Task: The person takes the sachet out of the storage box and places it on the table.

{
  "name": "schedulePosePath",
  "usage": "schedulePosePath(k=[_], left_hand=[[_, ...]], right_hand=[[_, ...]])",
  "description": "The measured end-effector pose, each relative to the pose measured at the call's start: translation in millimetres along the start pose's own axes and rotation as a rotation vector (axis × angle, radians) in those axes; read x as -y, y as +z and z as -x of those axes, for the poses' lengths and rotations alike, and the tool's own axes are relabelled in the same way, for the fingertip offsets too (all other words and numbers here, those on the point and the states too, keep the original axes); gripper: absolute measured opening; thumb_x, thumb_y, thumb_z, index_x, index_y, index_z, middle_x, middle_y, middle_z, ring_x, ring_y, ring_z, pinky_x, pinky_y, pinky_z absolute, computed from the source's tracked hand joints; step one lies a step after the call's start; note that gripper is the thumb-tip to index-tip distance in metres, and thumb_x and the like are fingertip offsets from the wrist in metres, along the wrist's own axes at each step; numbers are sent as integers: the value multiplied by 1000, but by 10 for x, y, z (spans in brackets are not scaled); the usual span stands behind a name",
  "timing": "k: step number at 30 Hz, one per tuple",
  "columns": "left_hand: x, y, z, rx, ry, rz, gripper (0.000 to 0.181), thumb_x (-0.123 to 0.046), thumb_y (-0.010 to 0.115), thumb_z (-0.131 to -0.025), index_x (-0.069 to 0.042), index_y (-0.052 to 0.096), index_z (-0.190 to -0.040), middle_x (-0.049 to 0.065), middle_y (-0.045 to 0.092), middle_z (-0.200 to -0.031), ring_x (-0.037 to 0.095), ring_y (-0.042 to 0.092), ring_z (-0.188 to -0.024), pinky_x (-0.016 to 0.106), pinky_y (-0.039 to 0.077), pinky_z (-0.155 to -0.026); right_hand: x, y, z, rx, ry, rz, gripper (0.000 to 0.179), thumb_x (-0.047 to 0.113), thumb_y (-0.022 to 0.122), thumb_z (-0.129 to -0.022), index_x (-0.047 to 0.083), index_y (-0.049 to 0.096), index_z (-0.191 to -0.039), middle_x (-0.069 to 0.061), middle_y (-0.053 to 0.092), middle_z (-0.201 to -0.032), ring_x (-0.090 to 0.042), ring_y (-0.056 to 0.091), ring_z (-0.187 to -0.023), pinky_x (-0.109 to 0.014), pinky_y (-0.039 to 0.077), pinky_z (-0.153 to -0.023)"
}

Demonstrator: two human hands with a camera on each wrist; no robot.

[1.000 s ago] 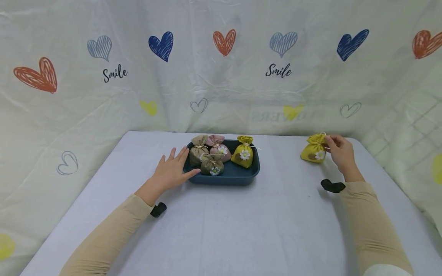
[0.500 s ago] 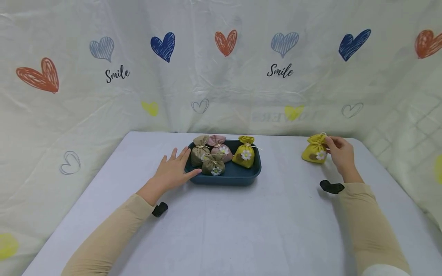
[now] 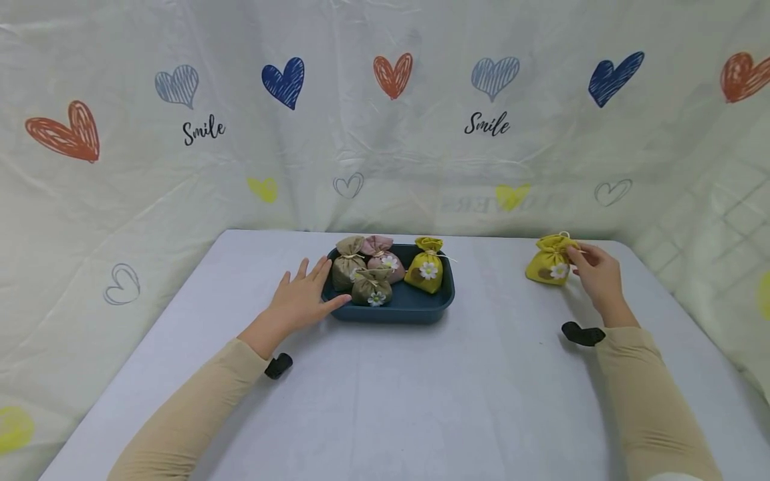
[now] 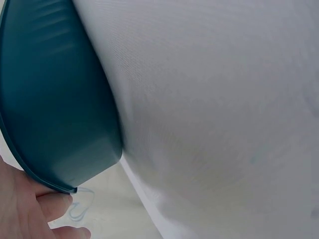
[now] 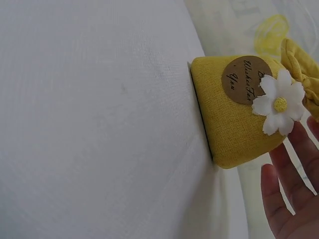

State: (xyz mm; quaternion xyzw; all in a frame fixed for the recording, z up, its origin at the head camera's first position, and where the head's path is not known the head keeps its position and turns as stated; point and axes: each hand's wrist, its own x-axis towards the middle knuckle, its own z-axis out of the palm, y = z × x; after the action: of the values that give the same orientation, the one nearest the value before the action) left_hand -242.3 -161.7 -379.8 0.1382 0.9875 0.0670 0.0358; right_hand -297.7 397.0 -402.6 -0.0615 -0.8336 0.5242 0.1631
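Spread fingers of my left hand (image 3: 297, 300) rest on the left rim of a dark teal tray (image 3: 415, 314); in the left wrist view the fingers (image 4: 55, 205) lie at the rim. Inside sit two brown drawstring pouches, one in front (image 3: 371, 287) and one behind (image 3: 345, 264), a pink pouch (image 3: 380, 250) and a yellow pouch (image 3: 421, 277). At the far right another yellow pouch (image 3: 544, 267) stands upright on the table, with a white flower and a round brown label. My right hand (image 3: 598, 272) has its fingertips at that pouch's neck, its fingers loosely extended.
The white-clothed table (image 3: 421, 401) has its back edge just behind the tray and the right pouch. A pale curtain (image 3: 385, 147) printed with hearts hangs behind and on both sides. Each wrist wears a black camera mount, such as the right one (image 3: 582, 334).
My right hand has shifted slightly right and toward me, its fingers loosening at the yellow pouch's neck, while that pouch stays in place. The left hand and tray hold still.
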Motion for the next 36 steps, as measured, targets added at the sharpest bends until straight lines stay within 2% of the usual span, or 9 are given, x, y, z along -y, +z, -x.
schedulePosePath(k=[2, 5, 16, 22, 29, 36], left_hand=[[-3, -5, 1, 1, -1, 0, 101, -76, 40, -98, -7, 13, -165, 10, 13, -171, 44, 8, -154, 68, 12, -118], [-6, -5, -3, 2, -2, -2, 101, -76, 40, -97, -7, 13, -166, 11, 13, -171, 44, 8, -154, 69, 13, -118], [-5, -8, 9, -6, 2, 11, 102, -77, 41, -97, -7, 14, -165, 12, 14, -170, 44, 9, -154, 69, 12, -118], [-3, -11, 11, -12, 9, 14, 101, -76, 42, -97, -6, 15, -165, 12, 15, -170, 45, 9, -154, 69, 13, -117], [3, -2, 11, -20, 16, 9, 101, -75, 42, -97, -5, 16, -165, 13, 16, -170, 45, 10, -154, 70, 15, -117], [13, 0, 20, -14, 9, 9, 101, -76, 41, -97, -6, 16, -165, 12, 16, -170, 45, 10, -154, 70, 14, -117]], right_hand=[[-4, -15, 13, 23, 22, 30, 63, 39, 57, -106, -11, 49, -143, 30, 57, -89, 11, 54, -85, -9, 51, -71], [-12, -45, 36, 43, 37, 55, 65, 40, 55, -106, -11, 47, -146, 32, 54, -90, 12, 54, -85, -9, 51, -72], [119, -146, 148, 96, 5, 80, 59, 32, 52, -109, -12, 45, -147, 30, 55, -94, 15, 57, -85, -10, 52, -74], [180, -196, 181, 121, -1, 120, 52, 24, 50, -110, -14, 46, -145, 33, 54, -90, 16, 58, -81, -10, 52, -71], [257, -253, 198, 120, -2, 165, 53, 28, 48, -110, -11, 47, -147, 29, 54, -94, 16, 55, -83, -8, 51, -73], [332, -231, 238, 124, -46, 145, 52, 28, 51, -110, -11, 49, -144, 29, 57, -97, 16, 57, -83, -7, 50, -73]])
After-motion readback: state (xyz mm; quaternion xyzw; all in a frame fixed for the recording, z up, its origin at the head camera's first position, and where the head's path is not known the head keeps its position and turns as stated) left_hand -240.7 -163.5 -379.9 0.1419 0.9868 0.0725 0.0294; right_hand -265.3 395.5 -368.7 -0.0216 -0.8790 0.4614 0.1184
